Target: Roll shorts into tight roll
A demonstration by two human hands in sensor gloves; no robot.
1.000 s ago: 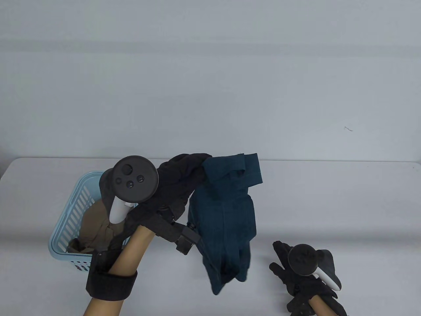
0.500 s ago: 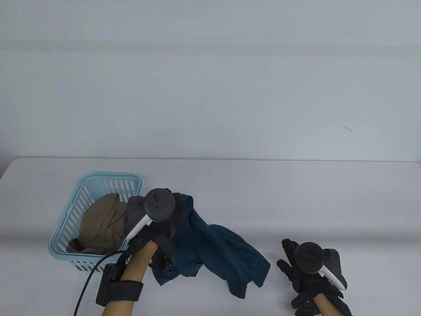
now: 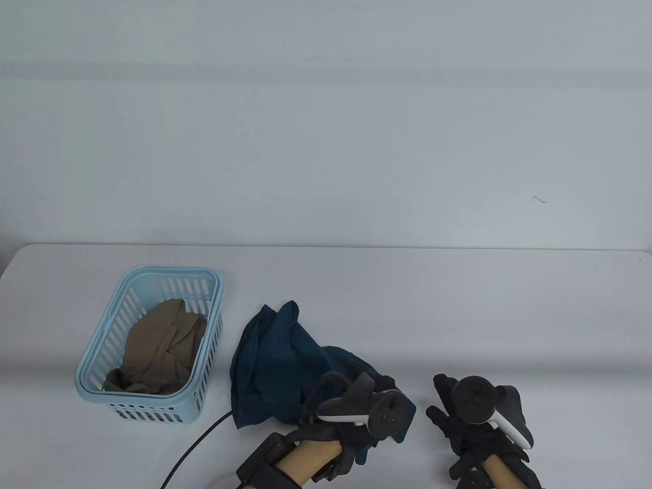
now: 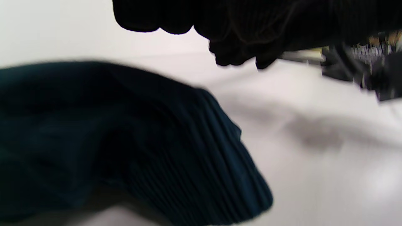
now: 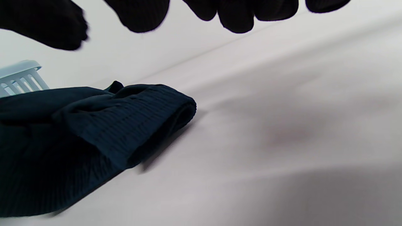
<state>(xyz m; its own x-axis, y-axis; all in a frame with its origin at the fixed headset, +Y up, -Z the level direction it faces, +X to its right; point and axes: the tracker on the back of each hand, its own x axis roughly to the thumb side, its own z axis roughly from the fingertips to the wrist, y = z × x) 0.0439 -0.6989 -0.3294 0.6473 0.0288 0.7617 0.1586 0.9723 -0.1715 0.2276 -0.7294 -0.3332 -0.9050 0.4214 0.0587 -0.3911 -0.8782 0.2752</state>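
Fingers (image 5: 235, 18) of my right hand (image 3: 476, 412) hang spread and empty, my left hand (image 3: 356, 407) rests on the crumpled shorts (image 3: 280, 367), grip unclear, basket (image 3: 204, 305) at nine o'clock; rolling not yet begun, I judge.

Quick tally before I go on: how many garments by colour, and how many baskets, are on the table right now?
Dark teal shorts, crumpled on the table: 1
Tan garment, in the basket: 1
Light blue basket: 1
Total: 3 things, 2 of them garments.
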